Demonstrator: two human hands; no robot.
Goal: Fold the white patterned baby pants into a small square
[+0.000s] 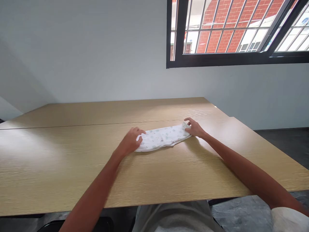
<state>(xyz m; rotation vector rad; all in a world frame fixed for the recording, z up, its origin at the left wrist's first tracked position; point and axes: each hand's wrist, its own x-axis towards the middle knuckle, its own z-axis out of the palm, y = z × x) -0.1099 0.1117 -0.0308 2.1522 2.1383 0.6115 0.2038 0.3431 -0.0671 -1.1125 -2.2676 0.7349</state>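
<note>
The folded white printed cloth (163, 138) stretches sideways over the wood-grain tabletop (154, 180), its long axis spanning between hands: left hand (131, 140) pinching the near-left end, right hand (194, 128) the farther right end

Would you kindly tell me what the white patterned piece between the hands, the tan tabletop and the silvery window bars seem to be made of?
White patterned strip: soft, matte fabric, perhaps cotton, judging by its creases and limp edges.
Long tan tabletop: satin wood or laminate; grain shows, with soft glare.
Thin silvery window bars: probably metal, from their pale sheen.
</note>
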